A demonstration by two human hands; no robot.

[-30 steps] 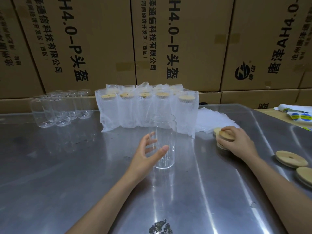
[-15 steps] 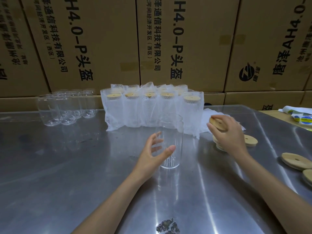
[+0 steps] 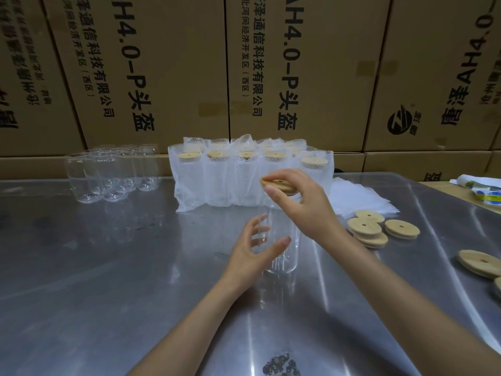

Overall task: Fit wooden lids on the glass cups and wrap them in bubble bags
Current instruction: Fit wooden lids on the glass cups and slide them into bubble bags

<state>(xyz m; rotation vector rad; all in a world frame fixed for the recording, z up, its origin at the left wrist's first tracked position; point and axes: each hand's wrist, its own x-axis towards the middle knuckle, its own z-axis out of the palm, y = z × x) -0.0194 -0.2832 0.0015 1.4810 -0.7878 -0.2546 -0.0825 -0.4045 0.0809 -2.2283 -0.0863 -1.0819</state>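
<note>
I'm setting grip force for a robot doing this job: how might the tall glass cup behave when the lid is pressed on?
The cup is tall and narrow, so an off-centre push could tip it. Smooth glass on a steel table probably slides easily. The left hand steadying it while the right hand holds the lid seems wise.

A shiny grey steel table point(image 3: 108, 267) spreads beneath the grip. Behind it, a wall of stacked brown cardboard boxes point(image 3: 168, 71) printed with black lettering. Far right of the grip, a white roll of blue-and-yellow round stickers point(image 3: 485, 195). Nearer the viewer, a small dark smudge point(image 3: 280, 366).
</note>
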